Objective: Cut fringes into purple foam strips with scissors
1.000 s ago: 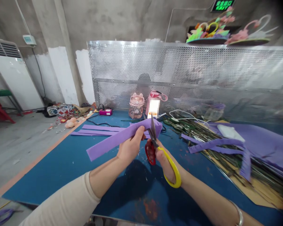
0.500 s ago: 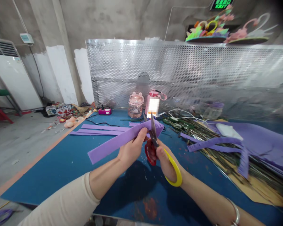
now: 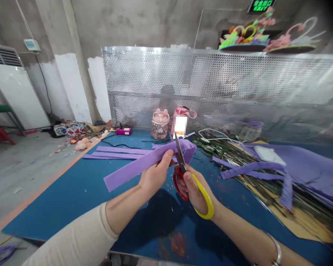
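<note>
A long purple strip (image 3: 135, 170) is pinched in my left hand (image 3: 155, 173); its plain end slants down to the left, and its other end curls over behind the scissors. My right hand (image 3: 195, 188) is wrapped round the scissors (image 3: 181, 157), which have one red and one yellow handle loop. The blades point up and away, partly spread, at the strip's edge just right of my left thumb. Flat purple strips (image 3: 122, 150) lie on the table behind my left hand.
The blue table (image 3: 80, 195) bears green stems (image 3: 238, 162), a purple sheet (image 3: 308, 159) and curved purple strips (image 3: 255, 168) at the right. At the back stand a pink bottle (image 3: 159, 125), a magenta power socket (image 3: 123, 131) and a perforated metal panel (image 3: 144, 81).
The scissors' red loop has shifted slightly down and right, and the blades are a little closer together. The strip's curled far end has swung outward to the right.
</note>
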Available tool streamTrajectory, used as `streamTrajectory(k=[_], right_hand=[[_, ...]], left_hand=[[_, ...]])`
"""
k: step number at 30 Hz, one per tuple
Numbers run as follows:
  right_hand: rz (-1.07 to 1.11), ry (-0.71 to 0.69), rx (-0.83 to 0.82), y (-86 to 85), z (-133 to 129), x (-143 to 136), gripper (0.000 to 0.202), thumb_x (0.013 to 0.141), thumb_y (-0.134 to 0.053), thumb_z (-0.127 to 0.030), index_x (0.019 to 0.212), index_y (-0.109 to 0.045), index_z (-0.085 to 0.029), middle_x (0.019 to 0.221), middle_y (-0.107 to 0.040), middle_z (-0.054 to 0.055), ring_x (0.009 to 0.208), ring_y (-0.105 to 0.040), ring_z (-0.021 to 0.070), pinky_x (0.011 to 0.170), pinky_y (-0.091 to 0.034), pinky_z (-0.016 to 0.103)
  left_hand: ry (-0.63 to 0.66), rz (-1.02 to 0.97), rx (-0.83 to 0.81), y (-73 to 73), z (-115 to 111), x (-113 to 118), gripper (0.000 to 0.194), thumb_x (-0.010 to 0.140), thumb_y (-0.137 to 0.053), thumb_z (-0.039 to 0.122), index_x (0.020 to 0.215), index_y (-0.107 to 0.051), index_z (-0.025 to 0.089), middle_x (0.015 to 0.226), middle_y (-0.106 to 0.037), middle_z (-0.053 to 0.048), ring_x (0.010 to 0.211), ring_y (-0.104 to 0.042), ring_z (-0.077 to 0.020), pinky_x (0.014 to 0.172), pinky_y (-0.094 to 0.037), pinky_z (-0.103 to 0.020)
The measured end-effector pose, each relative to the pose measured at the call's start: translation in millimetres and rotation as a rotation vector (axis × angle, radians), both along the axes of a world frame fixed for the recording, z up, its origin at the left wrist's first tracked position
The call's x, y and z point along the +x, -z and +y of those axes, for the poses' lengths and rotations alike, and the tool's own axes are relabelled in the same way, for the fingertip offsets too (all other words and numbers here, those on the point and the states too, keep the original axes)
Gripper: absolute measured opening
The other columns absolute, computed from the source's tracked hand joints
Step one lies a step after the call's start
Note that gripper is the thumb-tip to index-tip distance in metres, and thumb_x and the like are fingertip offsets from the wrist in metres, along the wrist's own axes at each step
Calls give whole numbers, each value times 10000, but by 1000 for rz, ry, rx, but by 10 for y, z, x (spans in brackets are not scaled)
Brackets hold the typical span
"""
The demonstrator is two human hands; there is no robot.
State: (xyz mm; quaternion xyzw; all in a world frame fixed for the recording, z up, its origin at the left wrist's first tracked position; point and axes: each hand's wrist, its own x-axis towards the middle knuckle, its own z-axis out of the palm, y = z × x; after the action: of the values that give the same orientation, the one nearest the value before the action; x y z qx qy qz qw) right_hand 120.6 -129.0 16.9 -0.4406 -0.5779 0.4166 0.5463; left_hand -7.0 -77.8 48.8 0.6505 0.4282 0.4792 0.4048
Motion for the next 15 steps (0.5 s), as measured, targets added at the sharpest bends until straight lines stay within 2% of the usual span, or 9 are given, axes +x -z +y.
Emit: streamTrajectory(k=[9, 12, 15], right_hand=[[-34, -11, -25, 6, 5, 13, 527, 784, -445, -701, 902, -477, -189, 555, -269, -82, 431, -218, 69, 354, -209, 192], [-65, -62, 55, 40, 14, 37, 511, 819, -402, -681, 984, -482, -204, 608, -339, -55, 456, -302, 93, 397, -309, 224], [-163, -74, 159, 76, 25, 79, 556, 849, -331, -672, 1136, -488, -222, 767, -483, 20, 606, -456, 158, 563, -443, 289]], left_hand=[[29, -134, 13, 87, 43, 52, 383, 827, -440, 486, 679, -646, 199, 688, -686, -22, 737, -633, -174, 793, -459, -284], [-6, -93, 8, 84, 43, 42, 404, 826, -437, 515, 698, -662, 205, 707, -698, -21, 775, -644, -184, 829, -448, -297], [-41, -42, -17, 66, 40, 26, 417, 827, -426, 526, 712, -675, 211, 732, -709, -20, 796, -649, -191, 815, -454, -301]])
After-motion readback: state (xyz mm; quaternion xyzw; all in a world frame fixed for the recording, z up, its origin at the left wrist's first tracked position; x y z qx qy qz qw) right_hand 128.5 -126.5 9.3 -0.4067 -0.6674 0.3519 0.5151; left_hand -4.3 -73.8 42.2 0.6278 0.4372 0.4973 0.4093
